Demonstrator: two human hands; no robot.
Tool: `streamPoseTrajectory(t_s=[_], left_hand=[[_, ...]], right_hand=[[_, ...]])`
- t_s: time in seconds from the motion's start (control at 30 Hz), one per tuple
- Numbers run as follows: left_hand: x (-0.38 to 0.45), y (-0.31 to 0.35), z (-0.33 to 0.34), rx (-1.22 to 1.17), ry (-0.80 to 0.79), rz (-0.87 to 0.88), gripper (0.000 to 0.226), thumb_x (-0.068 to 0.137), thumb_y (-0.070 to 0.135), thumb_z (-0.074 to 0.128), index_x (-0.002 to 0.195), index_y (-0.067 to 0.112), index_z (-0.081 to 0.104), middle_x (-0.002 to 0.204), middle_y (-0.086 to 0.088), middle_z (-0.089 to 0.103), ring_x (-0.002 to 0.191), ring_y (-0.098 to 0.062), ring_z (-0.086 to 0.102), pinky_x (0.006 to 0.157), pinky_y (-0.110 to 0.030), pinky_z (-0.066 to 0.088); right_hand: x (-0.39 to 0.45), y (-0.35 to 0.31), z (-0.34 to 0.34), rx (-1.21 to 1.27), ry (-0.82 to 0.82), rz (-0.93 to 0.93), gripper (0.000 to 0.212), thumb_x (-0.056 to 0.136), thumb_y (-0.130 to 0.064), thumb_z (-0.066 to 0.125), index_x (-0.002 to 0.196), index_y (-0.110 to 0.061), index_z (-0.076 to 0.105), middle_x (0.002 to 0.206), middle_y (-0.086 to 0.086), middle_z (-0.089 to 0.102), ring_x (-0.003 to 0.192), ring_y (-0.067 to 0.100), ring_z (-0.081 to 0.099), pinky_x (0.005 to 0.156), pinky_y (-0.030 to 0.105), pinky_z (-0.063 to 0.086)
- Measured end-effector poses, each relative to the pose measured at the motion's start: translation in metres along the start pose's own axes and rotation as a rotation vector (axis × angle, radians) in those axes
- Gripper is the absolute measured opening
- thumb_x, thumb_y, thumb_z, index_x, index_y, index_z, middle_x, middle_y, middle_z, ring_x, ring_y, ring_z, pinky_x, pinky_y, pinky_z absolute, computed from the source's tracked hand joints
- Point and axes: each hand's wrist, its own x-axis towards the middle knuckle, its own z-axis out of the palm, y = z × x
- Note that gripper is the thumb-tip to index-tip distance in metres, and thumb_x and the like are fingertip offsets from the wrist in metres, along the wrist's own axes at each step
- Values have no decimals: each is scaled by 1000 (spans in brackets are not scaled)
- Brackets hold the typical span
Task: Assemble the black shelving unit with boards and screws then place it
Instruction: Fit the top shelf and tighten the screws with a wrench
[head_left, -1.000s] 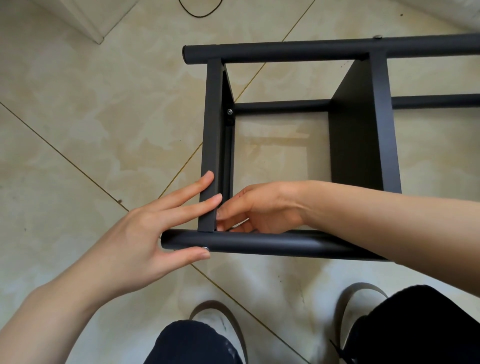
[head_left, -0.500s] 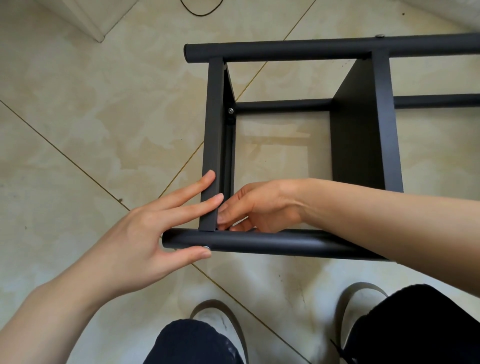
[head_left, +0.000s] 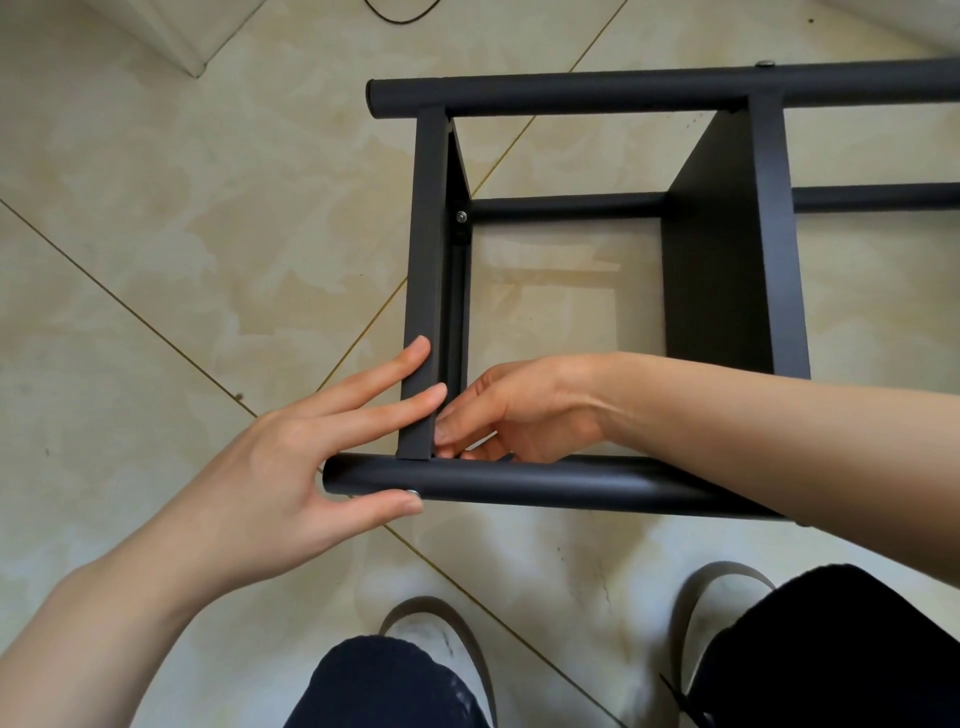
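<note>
Almost nothing has shifted over the last second: our left hand (head_left: 291, 467) stays spread, straight fingers on the end board (head_left: 427, 291) and thumb under the near tube (head_left: 519, 480) beside its screw (head_left: 412, 491). Our right hand (head_left: 519, 410) keeps pinching something behind that tube; what, we cannot tell. We judge the joint is being aligned. The shelving unit (head_left: 727, 249) lies on the floor tiles (head_left: 182, 260).

A single head-worn wide-angle view looks steeply down from close above at the beige tiled floor (head_left: 156, 270), over the near corner of the black metal-tube shelving frame (head_left: 545, 480); the wearer's knees and shoes fill its bottom edge.
</note>
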Motion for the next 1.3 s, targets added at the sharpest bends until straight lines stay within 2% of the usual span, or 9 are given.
streamPoseTrajectory(t_s=[0.13,0.33,0.5,0.6,0.73,0.83,1.1,1.23,1.3], left_hand=[[0,-1,0,7,-4,0,72,77,49,71,144,48,47,158,31,26,141,10,32,108,-3,25],[0,-1,0,19,-10,0,75,77,56,72,145,50,42,158,31,25,141,9,32,109,-5,24],[0,-1,0,15,-10,3,72,78,61,63,145,52,39,158,32,25,141,10,31,109,-5,25],[0,-1,0,14,-7,4,72,77,58,71,144,51,44,158,32,25,141,10,32,108,-4,25],[1,0,0,5,-3,6,69,77,58,68,142,50,47,158,32,26,141,10,32,108,-5,26],[0,0,0,0,3,3,71,75,47,75,140,51,48,157,32,26,140,10,33,107,-4,26],[1,1,0,-12,3,-5,73,75,46,74,141,54,45,157,33,26,140,10,33,108,-4,26],[1,0,1,-11,8,-7,70,74,45,74,140,48,49,157,33,27,140,9,34,108,-6,27],[1,1,1,-14,10,-7,71,74,44,75,140,46,49,157,32,27,140,8,34,109,-7,28]], right_hand=[[-1,-1,-2,11,-17,16,14,92,-20,64,81,-14,69,83,-1,67,75,12,58,77,28,49],[2,0,-1,17,-5,21,15,91,-19,64,78,-14,70,81,0,66,76,14,59,80,30,49],[1,-2,-3,-27,-3,-28,15,94,-16,63,81,-15,71,85,0,67,70,11,58,74,27,51],[1,-1,-3,-27,-19,-18,12,95,-18,62,86,-14,69,88,2,66,76,14,59,80,31,49],[3,1,-1,12,-39,4,11,95,-18,59,93,-13,69,82,2,65,78,16,62,78,30,50],[4,0,-1,37,-53,8,12,94,-17,57,94,-13,69,80,2,65,77,16,61,77,29,50],[4,1,0,-7,-48,-58,14,98,-17,57,101,-8,67,94,7,63,89,20,58,85,31,49],[1,1,-3,13,-55,-68,15,96,-13,60,86,-12,71,85,3,65,72,12,60,70,23,54],[0,1,-3,29,-50,-70,14,95,-14,61,85,-12,71,83,2,66,70,11,60,68,22,54]])
